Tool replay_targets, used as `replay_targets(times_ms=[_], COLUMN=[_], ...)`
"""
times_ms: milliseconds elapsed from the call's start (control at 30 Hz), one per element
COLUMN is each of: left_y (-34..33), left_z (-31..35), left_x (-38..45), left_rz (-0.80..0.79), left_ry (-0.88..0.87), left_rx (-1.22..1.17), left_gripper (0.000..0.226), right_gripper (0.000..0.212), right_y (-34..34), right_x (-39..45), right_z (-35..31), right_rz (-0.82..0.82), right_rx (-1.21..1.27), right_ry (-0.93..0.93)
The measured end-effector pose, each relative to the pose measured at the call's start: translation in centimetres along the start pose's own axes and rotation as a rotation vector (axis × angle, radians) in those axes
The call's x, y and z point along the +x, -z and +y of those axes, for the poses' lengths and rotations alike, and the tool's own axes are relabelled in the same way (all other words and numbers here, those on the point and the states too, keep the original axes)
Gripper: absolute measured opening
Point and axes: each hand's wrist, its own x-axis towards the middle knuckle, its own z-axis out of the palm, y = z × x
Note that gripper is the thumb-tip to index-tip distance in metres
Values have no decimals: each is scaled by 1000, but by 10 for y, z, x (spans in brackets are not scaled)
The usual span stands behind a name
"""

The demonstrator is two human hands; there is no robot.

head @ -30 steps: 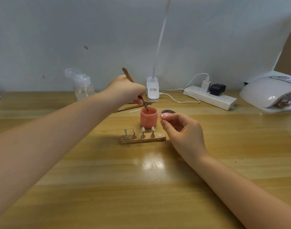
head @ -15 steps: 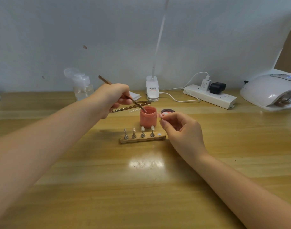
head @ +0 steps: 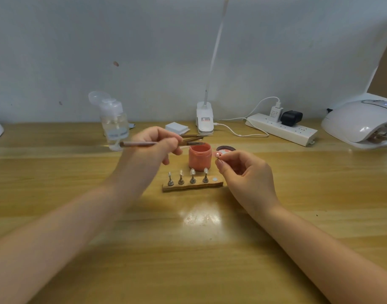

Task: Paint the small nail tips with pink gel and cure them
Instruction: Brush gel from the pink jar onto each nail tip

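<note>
A pink gel jar (head: 199, 157) stands open mid-table, its dark lid (head: 226, 149) lying just to its right. In front of it a wooden strip (head: 192, 186) carries several nail tips on metal stands (head: 192, 176). My left hand (head: 153, 148) grips a thin brush (head: 140, 144), held nearly level with its tip over the jar's rim. Right of the jar, my right hand (head: 243, 170) pinches one small nail tip on its stand (head: 217, 155) between thumb and finger.
Other brushes (head: 191, 137) lie behind the jar. A pump bottle (head: 113, 123) stands at the back left, white pads (head: 176, 127) and a clip lamp (head: 205, 119) in the middle, a power strip (head: 280, 128) and a white curing lamp (head: 361, 123) at the right.
My left hand drew the brush out of the jar and lowered its handle leftward, from steep to nearly level. My right hand with the nail tip barely moved.
</note>
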Motion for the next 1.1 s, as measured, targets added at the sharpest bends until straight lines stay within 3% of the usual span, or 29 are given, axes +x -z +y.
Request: replay_targets(times_ms=[167, 333, 1100], left_y=[-18, -21, -22], left_z=[-3, -1, -1], left_x=[-31, -39, -47], left_rz=[-62, -78, -28], left_ry=[-305, -448, -424], left_rx=[206, 307, 268], left_gripper=[10, 14, 12], right_gripper=[7, 7, 11], right_y=[0, 0, 1], right_x=[0, 0, 0], right_z=[0, 1, 2], right_rz=[4, 2, -12], right_rx=[4, -1, 1], right_ry=[17, 31, 36])
